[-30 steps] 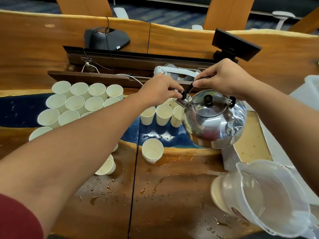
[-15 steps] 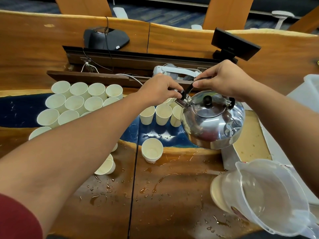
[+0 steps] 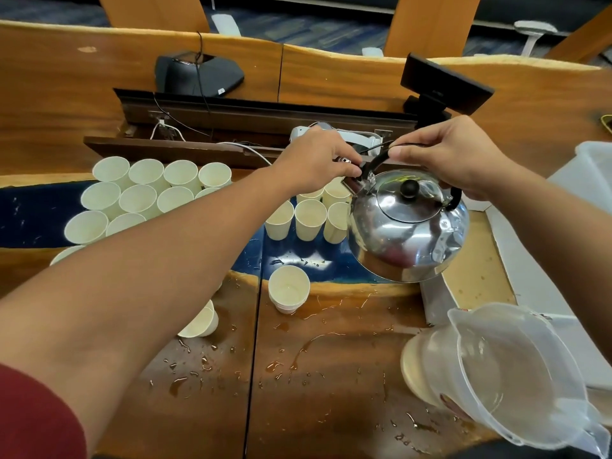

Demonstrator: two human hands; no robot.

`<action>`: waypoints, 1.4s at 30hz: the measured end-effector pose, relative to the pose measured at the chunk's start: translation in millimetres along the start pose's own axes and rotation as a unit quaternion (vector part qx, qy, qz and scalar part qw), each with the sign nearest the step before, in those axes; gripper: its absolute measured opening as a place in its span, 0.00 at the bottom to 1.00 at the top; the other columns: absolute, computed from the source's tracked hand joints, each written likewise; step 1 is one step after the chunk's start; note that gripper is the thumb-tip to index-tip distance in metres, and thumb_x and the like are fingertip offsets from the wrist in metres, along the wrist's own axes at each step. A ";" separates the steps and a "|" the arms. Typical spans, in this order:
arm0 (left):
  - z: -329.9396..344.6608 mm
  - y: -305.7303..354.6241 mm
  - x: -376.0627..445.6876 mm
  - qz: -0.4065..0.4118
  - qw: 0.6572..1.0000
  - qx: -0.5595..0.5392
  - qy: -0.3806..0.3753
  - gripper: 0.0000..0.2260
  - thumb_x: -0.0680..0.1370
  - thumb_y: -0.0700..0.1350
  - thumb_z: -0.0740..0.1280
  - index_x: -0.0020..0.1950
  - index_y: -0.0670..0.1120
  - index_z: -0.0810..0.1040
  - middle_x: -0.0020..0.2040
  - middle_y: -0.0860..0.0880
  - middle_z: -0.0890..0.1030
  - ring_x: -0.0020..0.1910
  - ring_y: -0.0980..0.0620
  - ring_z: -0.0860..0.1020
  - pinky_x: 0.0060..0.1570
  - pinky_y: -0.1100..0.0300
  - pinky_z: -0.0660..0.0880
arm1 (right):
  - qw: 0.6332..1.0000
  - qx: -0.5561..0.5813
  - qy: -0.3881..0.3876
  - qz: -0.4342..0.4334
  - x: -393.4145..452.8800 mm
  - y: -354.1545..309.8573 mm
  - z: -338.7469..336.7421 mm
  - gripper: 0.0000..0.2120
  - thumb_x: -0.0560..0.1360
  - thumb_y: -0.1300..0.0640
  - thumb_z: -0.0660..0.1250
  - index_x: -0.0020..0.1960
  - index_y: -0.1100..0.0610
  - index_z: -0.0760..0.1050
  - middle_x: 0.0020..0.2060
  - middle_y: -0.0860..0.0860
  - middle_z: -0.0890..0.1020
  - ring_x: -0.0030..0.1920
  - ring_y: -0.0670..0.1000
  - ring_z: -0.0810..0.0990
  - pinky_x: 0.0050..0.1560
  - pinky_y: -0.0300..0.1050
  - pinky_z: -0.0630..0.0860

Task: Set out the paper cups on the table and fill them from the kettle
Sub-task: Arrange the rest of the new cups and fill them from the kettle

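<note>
Our right hand [image 3: 453, 157] grips the steel kettle [image 3: 409, 226] by its handle at two o'clock; our left hand [image 3: 314, 164], arm outstretched, pinches its spout above the paper cups [image 3: 309, 218].

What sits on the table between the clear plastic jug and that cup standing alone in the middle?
In the head view, only wet wooden table with spilled droplets lies between the jug and the lone cup.
</note>
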State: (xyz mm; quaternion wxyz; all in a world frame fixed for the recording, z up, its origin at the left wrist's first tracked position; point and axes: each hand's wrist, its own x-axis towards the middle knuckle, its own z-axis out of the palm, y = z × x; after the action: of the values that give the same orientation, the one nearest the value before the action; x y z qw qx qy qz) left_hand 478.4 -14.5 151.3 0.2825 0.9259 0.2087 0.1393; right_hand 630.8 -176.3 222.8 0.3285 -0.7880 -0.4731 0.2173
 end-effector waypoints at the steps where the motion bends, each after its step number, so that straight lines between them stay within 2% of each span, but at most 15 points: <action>1: 1.2 1.8 1.7 0.002 1.000 0.001 -0.002 0.10 0.76 0.57 0.70 0.56 0.58 0.84 0.51 0.54 0.80 0.58 0.49 0.72 0.60 0.47 0.70 | 1.000 -0.002 0.000 -0.001 -0.7 -0.2 -2.7 0.04 0.70 0.43 0.76 0.44 0.41 0.86 0.43 0.57 0.86 0.50 0.73 0.79 0.51 0.73 0.77; 6: 5.0 10.8 8.5 0.009 1.000 0.009 -0.009 0.11 0.77 0.55 0.69 0.58 0.57 0.83 0.55 0.52 0.79 0.59 0.51 0.69 0.59 0.54 0.66 | 1.000 -0.027 -0.004 -0.001 -3.1 4.3 -13.4 0.07 0.69 0.41 0.76 0.45 0.42 0.85 0.47 0.65 0.84 0.52 0.75 0.77 0.52 0.74 0.76; 8: 7.4 14.3 10.9 0.011 1.000 0.009 -0.015 0.11 0.77 0.55 0.69 0.58 0.57 0.83 0.55 0.52 0.80 0.59 0.51 0.70 0.57 0.54 0.67 | 1.000 -0.024 -0.009 0.003 -3.8 6.4 -16.3 0.09 0.69 0.41 0.76 0.46 0.43 0.86 0.46 0.63 0.85 0.52 0.73 0.79 0.54 0.72 0.76; 11: 11.5 18.3 12.7 0.010 1.000 0.010 -0.024 0.11 0.77 0.56 0.70 0.58 0.58 0.83 0.54 0.51 0.80 0.59 0.50 0.72 0.58 0.49 0.71 | 1.000 -0.025 -0.015 0.006 -4.7 8.8 -18.5 0.10 0.70 0.44 0.76 0.48 0.46 0.86 0.43 0.52 0.87 0.51 0.61 0.83 0.58 0.62 0.79; 16: 17.6 21.6 13.0 0.002 0.999 0.012 -0.039 0.11 0.77 0.56 0.69 0.58 0.58 0.83 0.54 0.50 0.81 0.60 0.48 0.71 0.59 0.46 0.71 | 0.999 -0.044 -0.019 0.014 -4.2 12.6 -20.6 0.09 0.72 0.46 0.75 0.49 0.47 0.86 0.43 0.47 0.87 0.50 0.51 0.84 0.58 0.52 0.79; 18: 20.0 21.9 12.1 0.001 0.999 0.007 -0.039 0.11 0.77 0.56 0.69 0.58 0.57 0.83 0.52 0.51 0.80 0.59 0.49 0.71 0.59 0.47 0.71 | 0.998 -0.055 -0.020 0.015 -2.9 12.9 -21.2 0.08 0.72 0.47 0.75 0.50 0.47 0.86 0.43 0.47 0.86 0.47 0.46 0.84 0.54 0.45 0.80; 20: 21.4 23.0 10.9 -0.001 0.999 -0.002 -0.038 0.11 0.77 0.55 0.69 0.59 0.56 0.83 0.52 0.50 0.80 0.58 0.50 0.72 0.58 0.48 0.72 | 0.997 -0.066 -0.025 0.018 -2.4 10.9 -21.8 0.08 0.73 0.46 0.75 0.49 0.48 0.86 0.42 0.47 0.86 0.41 0.42 0.82 0.44 0.37 0.78; 23: 23.6 22.8 10.1 0.000 0.999 -0.004 -0.037 0.11 0.77 0.55 0.69 0.58 0.56 0.83 0.52 0.50 0.81 0.58 0.49 0.72 0.59 0.48 0.71 | 0.996 -0.080 -0.030 0.021 0.3 12.2 -22.5 0.09 0.72 0.46 0.75 0.50 0.48 0.86 0.44 0.46 0.86 0.49 0.47 0.82 0.46 0.39 0.76; 28: 24.4 22.8 9.6 0.000 0.999 0.003 -0.038 0.11 0.78 0.55 0.69 0.59 0.56 0.82 0.54 0.51 0.80 0.57 0.52 0.70 0.56 0.53 0.69 | 0.996 -0.083 -0.036 0.024 2.3 11.6 -23.3 0.09 0.72 0.47 0.75 0.50 0.48 0.86 0.44 0.46 0.85 0.50 0.48 0.81 0.46 0.40 0.75; 30: 24.9 23.2 9.5 0.003 0.999 0.009 -0.041 0.11 0.78 0.55 0.68 0.59 0.56 0.82 0.54 0.51 0.80 0.56 0.52 0.70 0.55 0.54 0.68 | 0.995 -0.087 -0.039 0.024 2.8 11.4 -23.6 0.09 0.72 0.47 0.75 0.51 0.49 0.86 0.44 0.46 0.85 0.46 0.43 0.81 0.42 0.38 0.73; 32: 25.7 22.3 9.7 0.000 0.999 0.011 -0.045 0.11 0.78 0.55 0.68 0.59 0.57 0.82 0.54 0.51 0.79 0.56 0.52 0.69 0.56 0.52 0.69 | 0.994 -0.096 -0.044 0.025 3.3 12.2 -22.8 0.09 0.73 0.47 0.75 0.51 0.49 0.86 0.43 0.46 0.84 0.35 0.35 0.78 0.36 0.37 0.69; 33: 26.2 21.6 10.0 -0.001 0.999 0.012 -0.046 0.11 0.78 0.56 0.68 0.59 0.57 0.82 0.54 0.51 0.79 0.56 0.52 0.69 0.57 0.50 0.70 | 0.994 -0.097 -0.047 0.027 3.2 12.3 -22.3 0.09 0.73 0.48 0.75 0.50 0.49 0.86 0.42 0.46 0.84 0.31 0.34 0.77 0.35 0.37 0.67; 34: 26.7 21.6 9.9 -0.002 0.999 0.012 -0.048 0.11 0.78 0.56 0.68 0.59 0.57 0.82 0.54 0.51 0.79 0.55 0.52 0.69 0.57 0.49 0.71 | 0.994 -0.098 -0.046 0.029 3.5 12.8 -22.0 0.09 0.73 0.48 0.75 0.50 0.49 0.86 0.42 0.46 0.84 0.32 0.35 0.77 0.35 0.37 0.67; 37: 28.8 21.8 10.4 0.000 0.999 0.015 -0.049 0.11 0.78 0.56 0.68 0.59 0.58 0.82 0.55 0.51 0.79 0.54 0.52 0.68 0.57 0.48 0.71 | 0.993 -0.102 -0.043 0.031 4.9 14.3 -22.7 0.10 0.72 0.46 0.75 0.50 0.49 0.86 0.44 0.46 0.85 0.43 0.44 0.80 0.40 0.40 0.71; 42: 30.4 24.0 9.6 0.000 0.999 0.008 -0.053 0.10 0.78 0.55 0.68 0.58 0.57 0.82 0.55 0.51 0.80 0.57 0.50 0.71 0.57 0.47 0.71 | 0.993 -0.105 -0.050 0.036 5.1 14.5 -23.5 0.10 0.72 0.47 0.75 0.51 0.49 0.86 0.43 0.45 0.85 0.45 0.43 0.80 0.44 0.40 0.71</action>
State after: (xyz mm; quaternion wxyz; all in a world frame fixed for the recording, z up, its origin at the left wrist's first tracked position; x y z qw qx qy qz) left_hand 505.7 -42.2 142.2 0.2857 0.9342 0.1943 0.0884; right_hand 657.2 -184.0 228.3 0.2125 -0.8227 -0.4806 0.2170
